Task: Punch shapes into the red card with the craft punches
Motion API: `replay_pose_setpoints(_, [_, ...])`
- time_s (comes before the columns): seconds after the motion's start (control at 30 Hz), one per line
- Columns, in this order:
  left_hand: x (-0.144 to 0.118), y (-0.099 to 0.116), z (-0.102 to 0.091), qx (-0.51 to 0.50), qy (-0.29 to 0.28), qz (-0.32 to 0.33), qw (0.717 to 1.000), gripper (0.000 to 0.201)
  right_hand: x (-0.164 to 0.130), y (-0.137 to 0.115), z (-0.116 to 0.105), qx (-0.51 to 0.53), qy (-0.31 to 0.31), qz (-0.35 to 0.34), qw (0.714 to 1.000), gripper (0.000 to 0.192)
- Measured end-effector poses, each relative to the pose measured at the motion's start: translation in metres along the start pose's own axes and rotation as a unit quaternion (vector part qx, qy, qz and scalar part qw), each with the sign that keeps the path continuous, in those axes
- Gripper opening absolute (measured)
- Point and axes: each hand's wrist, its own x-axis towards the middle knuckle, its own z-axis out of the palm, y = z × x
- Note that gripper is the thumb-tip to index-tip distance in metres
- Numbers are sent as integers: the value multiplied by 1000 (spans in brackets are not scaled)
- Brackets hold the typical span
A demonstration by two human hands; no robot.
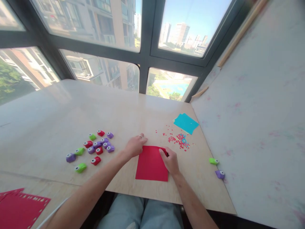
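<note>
A red paper sheet (150, 164) lies flat on the pale wooden table (71, 114) just in front of me. My left hand (135, 145) rests at the sheet's top left corner, fingers curled, a ring on one finger. My right hand (169, 159) is closed on a small red punch at the sheet's top right edge; the punch is mostly hidden by the fingers. Beyond the sheet lies a scatter of red and blue paper cut-outs (179, 140).
Several small purple, red and green punches (98, 147) sit in a cluster at the left. A green punch (213, 161) and a purple punch (220, 174) lie at the right. A teal sheet (186, 123) lies farther back. Punched red sheets (20, 206) lie at the lower left. A white wall (257, 121) stands on the right.
</note>
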Motion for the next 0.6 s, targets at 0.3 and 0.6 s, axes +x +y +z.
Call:
replay_pose_setpoints(0.3, [56, 52, -27, -174, 11, 32, 984, 35, 4, 1, -1, 56, -16, 23, 998, 25])
replay_pose_setpoints(0.6, [-88, 98, -78, -493, 108, -18, 863, 19, 5, -3, -2, 35, -2, 19, 999, 22])
